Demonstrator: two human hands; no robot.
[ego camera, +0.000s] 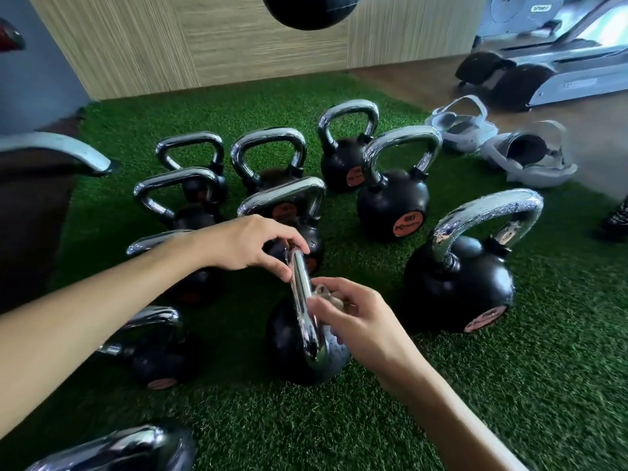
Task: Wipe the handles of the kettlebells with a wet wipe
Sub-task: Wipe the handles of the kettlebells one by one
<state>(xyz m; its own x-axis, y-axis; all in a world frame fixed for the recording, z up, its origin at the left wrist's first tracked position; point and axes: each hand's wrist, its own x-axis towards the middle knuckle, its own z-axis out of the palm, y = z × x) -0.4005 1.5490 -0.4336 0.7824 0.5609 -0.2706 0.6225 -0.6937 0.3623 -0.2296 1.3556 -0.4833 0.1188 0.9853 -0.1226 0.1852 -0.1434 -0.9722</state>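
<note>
Several black kettlebells with chrome handles stand on green artificial turf. The nearest kettlebell (289, 348) sits in the middle, its chrome handle (302, 300) running toward me. My left hand (248, 243) pinches the far top end of that handle with thumb and fingertips. My right hand (353, 317) holds a crumpled greyish wet wipe (328, 297) against the right side of the same handle. A larger kettlebell (458, 283) stands to the right with a speckled handle (489, 212).
A pair of white sandals (492, 144) lies at the turf's back right edge. Treadmill bases (543, 79) stand behind them. A dark ball (309, 10) hangs at the top. A grey machine foot (57, 151) juts in from the left. More kettlebells (149, 348) crowd the left and bottom.
</note>
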